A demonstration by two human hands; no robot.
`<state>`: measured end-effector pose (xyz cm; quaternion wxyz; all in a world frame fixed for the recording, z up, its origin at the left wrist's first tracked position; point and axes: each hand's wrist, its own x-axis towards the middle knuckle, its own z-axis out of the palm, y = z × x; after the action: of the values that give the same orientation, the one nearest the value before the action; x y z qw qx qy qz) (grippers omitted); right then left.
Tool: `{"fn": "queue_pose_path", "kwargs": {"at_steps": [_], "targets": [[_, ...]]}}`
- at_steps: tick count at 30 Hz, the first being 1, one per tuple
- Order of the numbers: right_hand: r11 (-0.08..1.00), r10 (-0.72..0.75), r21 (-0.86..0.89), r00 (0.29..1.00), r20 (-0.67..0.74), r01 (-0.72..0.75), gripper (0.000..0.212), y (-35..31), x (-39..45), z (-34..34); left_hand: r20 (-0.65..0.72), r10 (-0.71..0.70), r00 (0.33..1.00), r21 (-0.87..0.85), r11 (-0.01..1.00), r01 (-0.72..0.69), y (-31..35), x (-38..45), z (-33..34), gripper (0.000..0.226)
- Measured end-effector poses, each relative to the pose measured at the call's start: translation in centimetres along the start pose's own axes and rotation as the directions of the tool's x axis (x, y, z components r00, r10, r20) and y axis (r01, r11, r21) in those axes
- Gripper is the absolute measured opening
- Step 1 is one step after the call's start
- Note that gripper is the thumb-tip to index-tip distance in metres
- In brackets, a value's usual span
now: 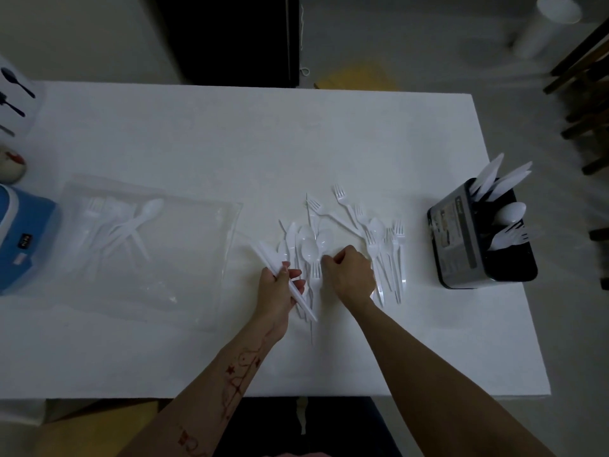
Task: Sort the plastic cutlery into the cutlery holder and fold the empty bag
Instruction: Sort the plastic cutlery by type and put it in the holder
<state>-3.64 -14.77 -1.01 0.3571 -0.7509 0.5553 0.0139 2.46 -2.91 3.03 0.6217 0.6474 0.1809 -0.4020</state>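
Sorting under way; left hand grips a bundle of knives, fingers curled round the handles; right hand is clenched over the loose pile mid-table, seemingly pinching a spoon handle, though what it holds I cannot tell. Holder stands well apart at the right edge; bag lies flat to the left, not yet empty.

Risks, as judged: thin handles slipping from the bundle; forks snagging tines in the heap and dragging neighbours off; holder toppling if loaded carelessly.

Counts: one holder, three compartments; one bag; pile roughly eight forks, five spoons; exact totals unclear.
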Motion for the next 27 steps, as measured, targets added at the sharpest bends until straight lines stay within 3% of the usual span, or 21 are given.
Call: {"fn": "queue_pose_path", "kwargs": {"at_steps": [7, 15, 22, 27], "targets": [[0.997, -0.025, -0.067, 1.0, -0.007, 0.025, 0.027, -0.3, 0.0, 0.4, 0.035, 0.009, 0.999, 0.057, 0.998, -0.011, 0.2, -0.1, 0.2, 0.022], [0.966, -0.107, -0.237, 0.994, -0.008, 0.102, 0.011, 1.0, 0.2, -2.1, 0.045, -0.001, 0.999, 0.021, 1.0, 0.001, 0.1, 0.0, 0.3, 0.018], [0.952, -0.171, -0.256, 0.985, 0.005, 0.166, 0.016, 1.8, -0.3, -2.0, 0.066, -0.036, 0.997, 0.016, 0.999, 0.035, -0.5, -0.3, 0.9, 0.02], [0.973, -0.118, -0.202, 0.992, -0.042, 0.107, 0.015, 2.1, -0.9, -3.7, 0.095, -0.048, 0.994, 0.014, 0.999, 0.047, -0.3, -0.5, 1.5, 0.024]]}}
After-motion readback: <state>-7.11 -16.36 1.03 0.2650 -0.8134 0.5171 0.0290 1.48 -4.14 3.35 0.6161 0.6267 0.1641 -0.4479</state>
